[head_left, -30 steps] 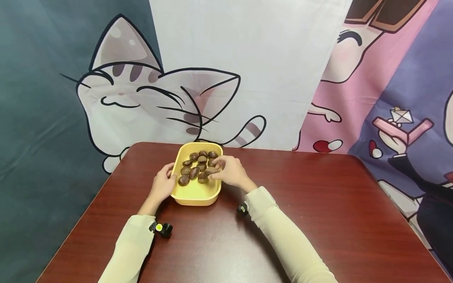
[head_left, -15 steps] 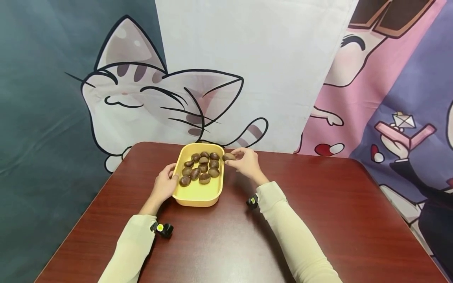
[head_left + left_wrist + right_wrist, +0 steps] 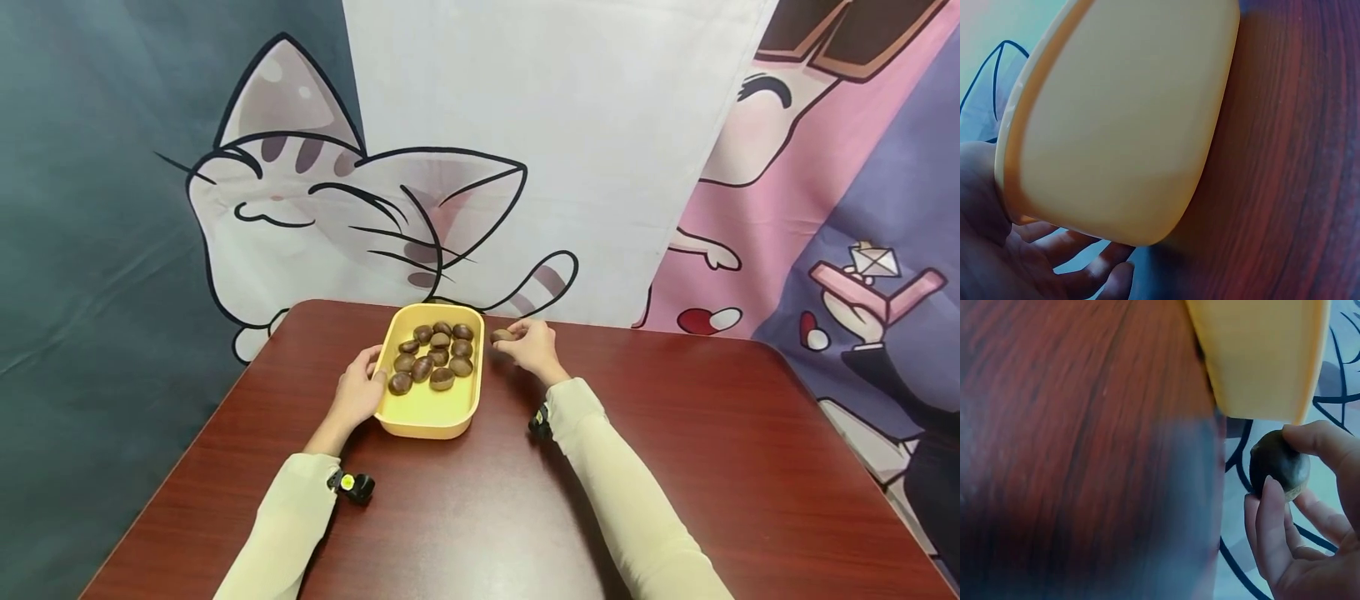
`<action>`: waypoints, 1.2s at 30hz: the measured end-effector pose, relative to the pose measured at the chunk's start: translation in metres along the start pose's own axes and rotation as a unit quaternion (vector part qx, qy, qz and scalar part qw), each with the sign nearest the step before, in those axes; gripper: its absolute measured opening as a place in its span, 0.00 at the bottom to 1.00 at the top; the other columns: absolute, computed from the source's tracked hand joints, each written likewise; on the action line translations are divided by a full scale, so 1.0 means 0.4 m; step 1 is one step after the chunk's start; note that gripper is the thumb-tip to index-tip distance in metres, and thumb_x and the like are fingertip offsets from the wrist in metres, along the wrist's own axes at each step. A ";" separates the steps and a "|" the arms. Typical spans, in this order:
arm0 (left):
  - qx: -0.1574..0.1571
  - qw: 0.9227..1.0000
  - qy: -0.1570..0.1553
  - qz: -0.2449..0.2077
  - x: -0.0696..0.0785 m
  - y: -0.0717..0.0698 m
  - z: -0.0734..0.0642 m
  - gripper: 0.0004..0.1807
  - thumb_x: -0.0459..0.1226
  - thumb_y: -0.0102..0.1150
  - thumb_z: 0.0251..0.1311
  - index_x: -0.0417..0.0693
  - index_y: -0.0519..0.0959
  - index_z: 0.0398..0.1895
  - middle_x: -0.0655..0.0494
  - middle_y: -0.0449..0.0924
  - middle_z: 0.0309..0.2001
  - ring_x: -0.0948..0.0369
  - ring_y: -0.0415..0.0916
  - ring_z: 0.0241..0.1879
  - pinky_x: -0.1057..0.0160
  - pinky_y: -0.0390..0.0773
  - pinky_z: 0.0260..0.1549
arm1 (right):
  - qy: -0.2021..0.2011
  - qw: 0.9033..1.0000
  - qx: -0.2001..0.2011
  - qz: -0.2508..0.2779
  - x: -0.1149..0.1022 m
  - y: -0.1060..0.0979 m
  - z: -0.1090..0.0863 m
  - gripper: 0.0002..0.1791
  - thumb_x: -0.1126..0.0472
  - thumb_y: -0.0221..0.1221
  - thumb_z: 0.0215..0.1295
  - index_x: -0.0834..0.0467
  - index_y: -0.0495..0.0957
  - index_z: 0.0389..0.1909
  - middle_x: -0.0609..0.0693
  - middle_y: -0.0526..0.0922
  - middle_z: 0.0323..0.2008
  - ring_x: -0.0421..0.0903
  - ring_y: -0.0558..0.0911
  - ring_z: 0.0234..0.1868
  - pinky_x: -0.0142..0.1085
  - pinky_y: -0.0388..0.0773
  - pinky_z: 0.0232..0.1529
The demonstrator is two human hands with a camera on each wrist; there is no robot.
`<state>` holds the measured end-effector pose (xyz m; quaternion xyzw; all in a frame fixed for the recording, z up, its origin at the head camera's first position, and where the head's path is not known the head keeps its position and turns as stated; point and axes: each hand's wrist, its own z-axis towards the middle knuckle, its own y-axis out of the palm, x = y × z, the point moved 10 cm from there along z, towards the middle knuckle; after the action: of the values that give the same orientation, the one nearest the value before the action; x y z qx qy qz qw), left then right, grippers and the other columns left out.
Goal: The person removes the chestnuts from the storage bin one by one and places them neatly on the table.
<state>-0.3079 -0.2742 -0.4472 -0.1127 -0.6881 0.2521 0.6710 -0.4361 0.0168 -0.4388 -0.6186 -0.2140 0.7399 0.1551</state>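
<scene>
Round-cornered yellow plastic tub gripped by its rim at eight o'clock by the bare left hand; red-brown wood-grained tabletop spread at three, pale black-lined backdrop glimpsed at ten!

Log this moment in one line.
left hand: holds yellow rectangular plastic tub | right hand: pinches brown rounded chestnut beside tub | tub: other brown chestnuts inside

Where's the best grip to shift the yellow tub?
Probably the yellow tub's long-side rims, from outside: they jut past its wall. The left hand holds the left one; the right one is free, though the right hand pinches a chestnut.
</scene>
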 end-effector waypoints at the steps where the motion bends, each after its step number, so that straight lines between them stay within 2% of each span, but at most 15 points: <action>1: 0.000 1.000 0.000 0.002 0.001 0.000 0.000 0.26 0.34 0.45 0.72 0.42 0.62 0.73 0.37 0.77 0.59 0.48 0.83 0.46 0.54 0.80 0.43 | 0.003 1.000 0.000 -0.007 0.001 -0.001 0.002 0.15 0.61 0.75 0.49 0.62 0.83 0.37 0.56 0.83 0.33 0.55 0.85 0.22 0.37 0.80 0.19; 7: -0.002 1.000 -0.005 0.009 -0.001 0.001 0.001 0.26 0.35 0.45 0.73 0.44 0.62 0.73 0.38 0.78 0.58 0.49 0.83 0.43 0.55 0.80 0.42 | 0.013 0.996 -0.002 -0.091 0.006 0.003 0.006 0.16 0.56 0.75 0.47 0.60 0.85 0.35 0.51 0.85 0.29 0.48 0.81 0.30 0.34 0.78 0.30; 12: -0.003 1.000 -0.005 0.011 0.001 0.002 0.000 0.26 0.34 0.45 0.72 0.44 0.62 0.73 0.38 0.79 0.58 0.50 0.84 0.42 0.55 0.80 0.42 | 0.048 0.990 -0.013 -0.132 0.025 0.009 0.001 0.17 0.51 0.75 0.47 0.55 0.85 0.36 0.47 0.85 0.31 0.49 0.81 0.36 0.42 0.77 0.37; 16: -0.002 1.000 -0.005 0.012 0.001 0.002 -0.002 0.26 0.34 0.45 0.72 0.44 0.63 0.73 0.38 0.79 0.57 0.50 0.84 0.42 0.56 0.80 0.41 | 0.069 0.987 -0.017 -0.141 0.038 0.013 -0.004 0.18 0.49 0.75 0.48 0.53 0.84 0.37 0.46 0.85 0.33 0.49 0.81 0.38 0.46 0.77 0.39; 23: 0.000 1.000 -0.001 0.015 0.001 0.001 -0.002 0.26 0.34 0.45 0.72 0.43 0.62 0.73 0.38 0.79 0.57 0.50 0.83 0.42 0.55 0.79 0.42 | 0.048 0.991 -0.020 -0.124 0.025 0.022 -0.013 0.20 0.53 0.73 0.50 0.59 0.83 0.42 0.52 0.85 0.37 0.51 0.81 0.41 0.43 0.77 0.45; 26: -0.001 1.000 -0.001 0.017 -0.001 0.004 -0.001 0.26 0.34 0.45 0.72 0.43 0.62 0.73 0.38 0.79 0.58 0.50 0.83 0.43 0.54 0.79 0.43 | 0.036 0.992 -0.013 -0.123 0.000 0.018 -0.021 0.23 0.54 0.72 0.52 0.61 0.82 0.47 0.54 0.85 0.42 0.52 0.81 0.45 0.45 0.77 0.49; 29: -0.002 1.000 0.001 0.014 -0.003 0.007 0.002 0.26 0.34 0.45 0.72 0.44 0.62 0.73 0.38 0.79 0.58 0.49 0.83 0.43 0.54 0.80 0.42 | 0.008 0.994 -0.003 -0.114 -0.050 0.013 -0.031 0.23 0.56 0.70 0.53 0.62 0.81 0.49 0.57 0.85 0.46 0.53 0.82 0.49 0.46 0.77 0.51; 32: 0.000 1.000 0.002 0.011 -0.003 0.006 0.003 0.26 0.34 0.45 0.72 0.44 0.62 0.73 0.38 0.79 0.57 0.49 0.83 0.43 0.55 0.80 0.41 | -0.029 0.994 -0.001 -0.101 -0.113 0.019 -0.042 0.22 0.59 0.69 0.53 0.63 0.81 0.49 0.59 0.85 0.46 0.53 0.82 0.49 0.46 0.77 0.51; 36: 0.002 1.000 -0.001 0.010 -0.006 0.004 0.003 0.26 0.34 0.45 0.72 0.44 0.62 0.73 0.39 0.79 0.57 0.50 0.83 0.42 0.55 0.80 0.41 | -0.055 0.995 -0.009 -0.080 -0.195 0.036 -0.067 0.23 0.61 0.68 0.54 0.65 0.80 0.51 0.62 0.84 0.46 0.54 0.82 0.46 0.45 0.78 0.48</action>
<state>-0.3094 -0.2742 -0.4499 -0.1183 -0.6870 0.2605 0.6680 -0.3946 -0.0309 -0.3839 -0.5594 -0.2780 0.7559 0.1959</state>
